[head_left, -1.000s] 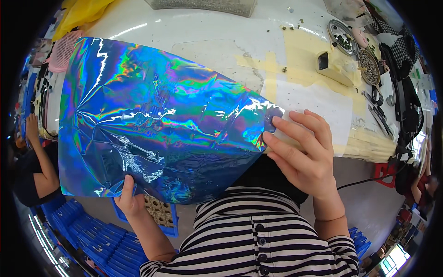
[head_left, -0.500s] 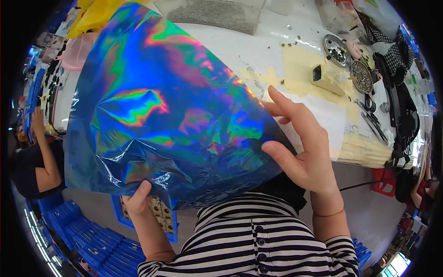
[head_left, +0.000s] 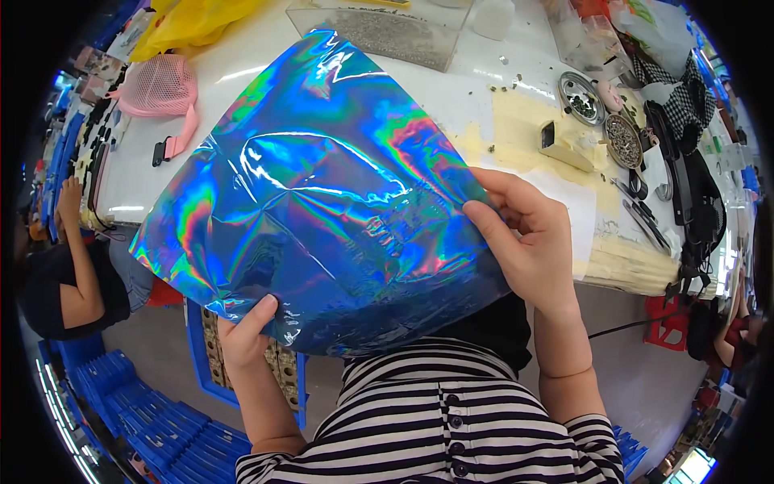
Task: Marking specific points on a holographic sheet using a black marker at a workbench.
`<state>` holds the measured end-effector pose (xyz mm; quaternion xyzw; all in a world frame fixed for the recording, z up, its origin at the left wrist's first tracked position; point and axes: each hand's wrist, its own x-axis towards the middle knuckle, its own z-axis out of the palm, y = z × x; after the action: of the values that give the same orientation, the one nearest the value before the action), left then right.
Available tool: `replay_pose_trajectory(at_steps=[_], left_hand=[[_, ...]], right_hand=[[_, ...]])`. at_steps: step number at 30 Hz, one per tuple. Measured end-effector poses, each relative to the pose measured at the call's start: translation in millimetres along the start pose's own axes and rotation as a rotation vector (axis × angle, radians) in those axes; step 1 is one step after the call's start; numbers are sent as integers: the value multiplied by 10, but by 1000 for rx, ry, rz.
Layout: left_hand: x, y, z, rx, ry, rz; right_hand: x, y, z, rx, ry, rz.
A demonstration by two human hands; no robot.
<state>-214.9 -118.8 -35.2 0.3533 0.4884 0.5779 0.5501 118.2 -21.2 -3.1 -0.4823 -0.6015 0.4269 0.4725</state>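
A large, shiny blue holographic sheet point(head_left: 322, 218) with rainbow reflections and creases spreads in front of my body; whether it is one layer or a flat bag cannot be told. At its lower left edge my left hand point(head_left: 247, 335) grips it, thumb on top. My right hand point(head_left: 528, 238) pinches the right edge between thumb and fingers. The sheet is held above the near edge of the white table and hides part of it.
A clear tray of small grey pieces point(head_left: 379, 36) lies at the back. Left stands a pink mesh basket point(head_left: 157, 87). Round metal dishes point(head_left: 582, 98), a tape-wrapped block point(head_left: 567, 145) and pliers point(head_left: 645, 222) sit right. A blue crate point(head_left: 198, 355) is below; a co-worker's arm point(head_left: 76, 250) shows left.
My right fingers, apart before, have closed on the sheet's right edge. The sheet's top has dropped and swung right, uncovering more of the pink basket and its strap. My left hand keeps its grip.
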Motion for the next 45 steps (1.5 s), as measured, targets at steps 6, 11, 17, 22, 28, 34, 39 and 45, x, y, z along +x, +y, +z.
replay_pose_trajectory(at_steps=[6, 11, 17, 22, 28, 34, 39, 45], left_hand=[[5, 75, 25, 41, 66, -22], [-42, 143, 91, 68, 42, 27], [-76, 227, 210, 155, 70, 62], [-28, 141, 142, 39, 7, 114], [42, 70, 266, -189, -160, 216], [104, 113, 368, 211, 103, 170], [169, 134, 414, 178, 275, 273], [217, 104, 486, 135, 321, 310]], right_hand=[[26, 1, -17, -64, 13, 5], [46, -18, -7, -20, 27, 33], [54, -42, -64, -15, 55, 37], [65, -60, -99, 13, 97, 23], [90, -33, -127, 2, 149, -41], [124, -51, -201, 127, 54, 19], [54, -250, -217, 349, -32, 145], [-50, -194, -241, 319, -36, 158]])
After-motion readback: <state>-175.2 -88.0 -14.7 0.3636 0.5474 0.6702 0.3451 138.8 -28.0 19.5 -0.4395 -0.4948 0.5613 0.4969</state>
